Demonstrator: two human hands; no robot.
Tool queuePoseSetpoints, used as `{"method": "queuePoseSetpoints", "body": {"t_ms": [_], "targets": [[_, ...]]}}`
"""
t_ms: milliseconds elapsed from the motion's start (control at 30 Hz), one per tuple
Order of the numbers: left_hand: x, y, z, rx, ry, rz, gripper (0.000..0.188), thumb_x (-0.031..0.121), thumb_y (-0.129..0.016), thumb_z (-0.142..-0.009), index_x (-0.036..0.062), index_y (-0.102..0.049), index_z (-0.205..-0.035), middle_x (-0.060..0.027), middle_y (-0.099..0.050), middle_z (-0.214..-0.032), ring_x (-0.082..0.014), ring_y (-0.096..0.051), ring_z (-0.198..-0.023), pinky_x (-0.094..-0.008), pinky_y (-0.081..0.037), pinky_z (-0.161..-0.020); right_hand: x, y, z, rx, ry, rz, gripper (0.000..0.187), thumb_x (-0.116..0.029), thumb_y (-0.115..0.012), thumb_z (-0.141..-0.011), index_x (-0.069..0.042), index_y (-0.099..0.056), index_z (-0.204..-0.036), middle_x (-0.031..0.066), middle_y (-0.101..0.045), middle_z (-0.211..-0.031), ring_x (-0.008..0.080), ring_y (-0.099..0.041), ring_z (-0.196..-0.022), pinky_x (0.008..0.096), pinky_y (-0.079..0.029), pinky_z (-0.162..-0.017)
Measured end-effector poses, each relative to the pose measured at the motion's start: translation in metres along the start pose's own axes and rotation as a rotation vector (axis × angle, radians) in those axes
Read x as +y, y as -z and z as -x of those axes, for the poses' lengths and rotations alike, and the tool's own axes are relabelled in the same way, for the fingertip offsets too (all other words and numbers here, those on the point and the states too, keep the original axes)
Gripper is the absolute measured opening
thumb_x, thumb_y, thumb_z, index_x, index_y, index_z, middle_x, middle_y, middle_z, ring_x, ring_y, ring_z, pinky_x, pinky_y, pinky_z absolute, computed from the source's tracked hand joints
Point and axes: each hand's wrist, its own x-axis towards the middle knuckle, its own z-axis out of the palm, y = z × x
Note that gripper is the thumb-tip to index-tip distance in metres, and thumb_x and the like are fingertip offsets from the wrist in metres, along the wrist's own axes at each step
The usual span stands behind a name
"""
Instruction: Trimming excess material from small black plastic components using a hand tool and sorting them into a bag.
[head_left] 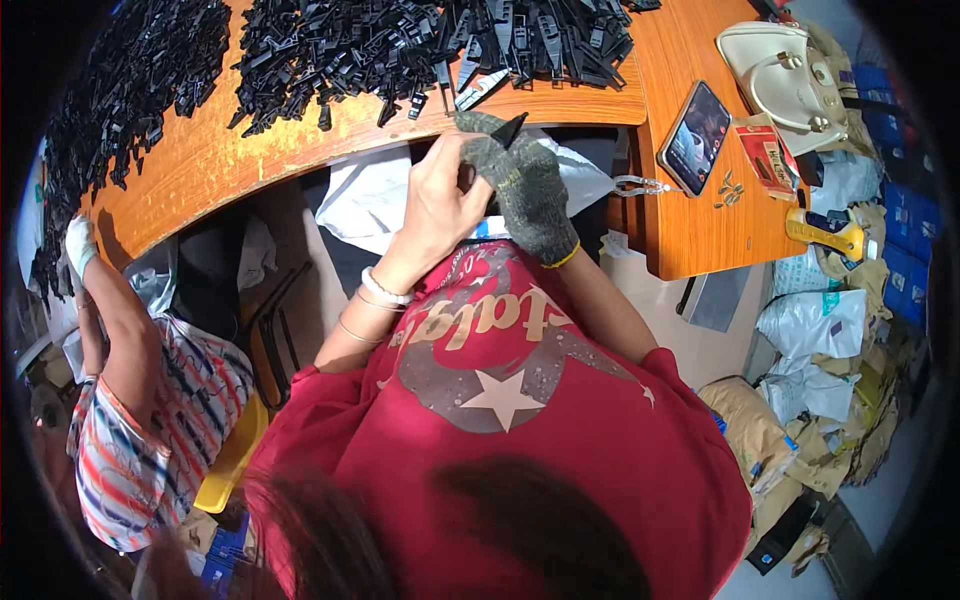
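A person in a dark red shirt [600, 440] works at the edge of a curved wooden table [300, 140], both hands meeting in front of the chest. The gloved right hand [530, 185], in grey knit with a yellow cuff, has its fingers curled closed around a pointed black piece [514, 128], whose tip juts up past the knuckles at the table's near edge. The bare left hand [435, 195] presses against the glove, its fingers bent and thumb drawn in (whether it also grips the piece cannot be told, as the fingertips are hidden). A white bracelet [385, 290] and a thin bangle [360, 335] circle the left wrist. Just beyond the hands, a heap of black plastic parts [340, 60] covers the tabletop, with a pale flat piece [482, 90] at its near edge; another dark pile [150, 80] spreads to the left. Below the table edge, white sheeting [365, 205] lies behind the hands. On the wooden surface at right, a lit phone [695, 138] rests near a red packet [768, 160] and a cream handbag [785, 85]. At far left, a co-worker in a striped shirt [150, 440] reaches a white-gloved hand [80, 243] to the table.
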Motion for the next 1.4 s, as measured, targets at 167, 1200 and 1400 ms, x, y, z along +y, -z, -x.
{"method": "queuePoseSetpoints", "body": {"t_ms": [167, 1200, 1400], "targets": [[0.004, 0.010, 0.001, -0.131, 0.106, -0.039, 0.021, 0.001, -0.066, -0.077, -0.0042, -0.059, -0.096, -0.0110, -0.055, -0.076, -0.0174, -0.052, -0.056, -0.0286, -0.044, -0.053, 0.006, 0.001, 0.005, 0.024, -0.041, -0.023, 0.028, -0.008, -0.057, -0.082, -0.004, -0.061, -0.109, 0.0198, -0.061, -0.113, 0.0350, -0.062, -0.092, 0.0429, -0.050, -0.080], [-0.016, 0.024, 0.020, -0.134, 0.223, -0.106, 0.013, 0.003, -0.061, -0.079, -0.0056, -0.051, -0.078, -0.0168, -0.053, -0.072, -0.0337, -0.056, -0.061, -0.0373, -0.044, -0.056, 0.000, -0.008, 0.003, -0.081, -0.280, -0.323, 0.037, -0.016, -0.059, -0.090, 0.001, -0.056, -0.122, 0.0141, -0.067, -0.099, 0.0172, -0.065, -0.081, 0.0296, -0.051, -0.073], [-0.018, 0.022, 0.021, -0.124, 0.220, -0.093, 0.012, 0.003, -0.062, -0.078, -0.0052, -0.053, -0.079, -0.0167, -0.055, -0.073, -0.0342, -0.058, -0.064, -0.0377, -0.045, -0.058, 0.013, -0.013, 0.008, -0.060, -0.058, -0.153, 0.037, -0.016, -0.060, -0.090, 0.000, -0.056, -0.123, 0.0112, -0.067, -0.095, 0.0127, -0.062, -0.078, 0.0277, -0.051, -0.070]]}}
